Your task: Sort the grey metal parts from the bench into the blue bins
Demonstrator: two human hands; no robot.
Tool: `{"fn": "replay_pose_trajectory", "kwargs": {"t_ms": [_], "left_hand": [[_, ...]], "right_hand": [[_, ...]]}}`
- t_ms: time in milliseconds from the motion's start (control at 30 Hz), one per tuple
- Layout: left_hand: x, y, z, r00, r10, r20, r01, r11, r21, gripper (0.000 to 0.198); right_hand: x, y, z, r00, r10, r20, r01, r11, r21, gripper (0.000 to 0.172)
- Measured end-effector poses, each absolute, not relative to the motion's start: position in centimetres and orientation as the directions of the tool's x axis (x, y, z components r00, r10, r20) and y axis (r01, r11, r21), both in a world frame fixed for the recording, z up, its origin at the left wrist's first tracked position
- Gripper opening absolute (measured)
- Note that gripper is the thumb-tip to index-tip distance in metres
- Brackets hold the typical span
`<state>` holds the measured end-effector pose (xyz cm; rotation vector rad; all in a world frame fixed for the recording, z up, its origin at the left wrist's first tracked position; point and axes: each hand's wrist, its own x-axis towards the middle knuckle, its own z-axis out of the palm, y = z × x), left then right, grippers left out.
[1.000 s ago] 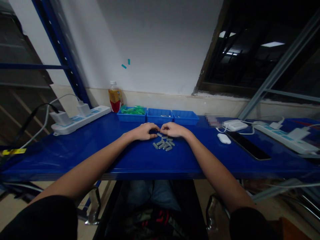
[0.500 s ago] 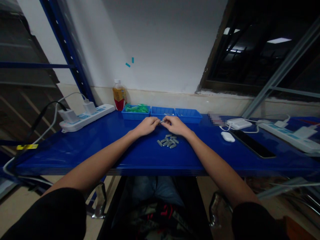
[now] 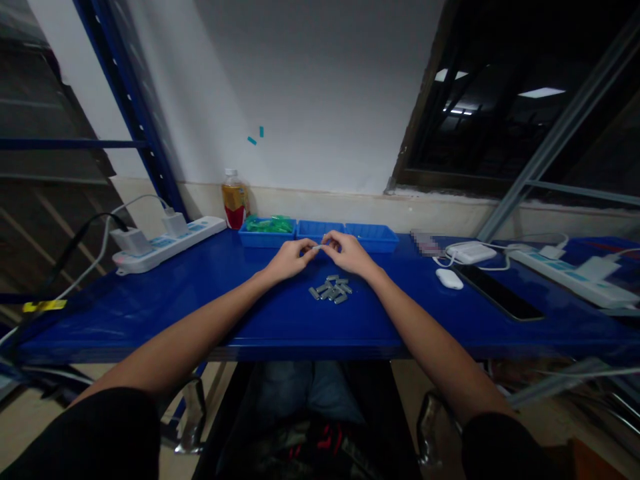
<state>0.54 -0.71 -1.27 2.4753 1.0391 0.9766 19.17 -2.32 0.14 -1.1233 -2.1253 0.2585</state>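
Over one blue table (image 3: 280, 327), two arms reached in and the hands nearly joined.
The left forearm (image 3: 200, 328) and right forearm (image 3: 425, 333) slanted inward from dark sleeves; the left hand (image 3: 291, 259) and right hand (image 3: 349, 253) faced each other in front of the trays, fingers bent — each apparently pinching one end of a single slim grey piece (image 3: 319, 247). Around them were two white power strips (image 3: 200, 230), one toward either side; three blue trays (image 3: 377, 245) in a row, the leftmost heaped with green items (image 3: 270, 225); one dark phone (image 3: 497, 293); one bottle (image 3: 235, 203) beside the leftmost tray; and one white case (image 3: 449, 279) near the phone. Between the forearms lay about ten loose grey cylinders (image 3: 341, 299) — too overlapped to count exactly.
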Motion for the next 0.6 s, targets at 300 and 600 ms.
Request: {"fn": "replay_pose_trajectory", "kwargs": {"t_ms": [300,600], "left_hand": [[2.8,0.2,-1.3,0.565,0.782,0.261,0.554,-0.595,0.583,0.051],[3.2,0.6,-0.6,0.661,0.728,0.182,0.687,-0.685,0.244,0.022]], "right_hand": [[21.0,0.3,-0.2,-0.198,0.812,0.549,0.764,0.479,-0.432,0.017],[21.8,1.8,-0.7,0.086,0.819,0.567,0.949,0.105,-0.296,0.023]]}}
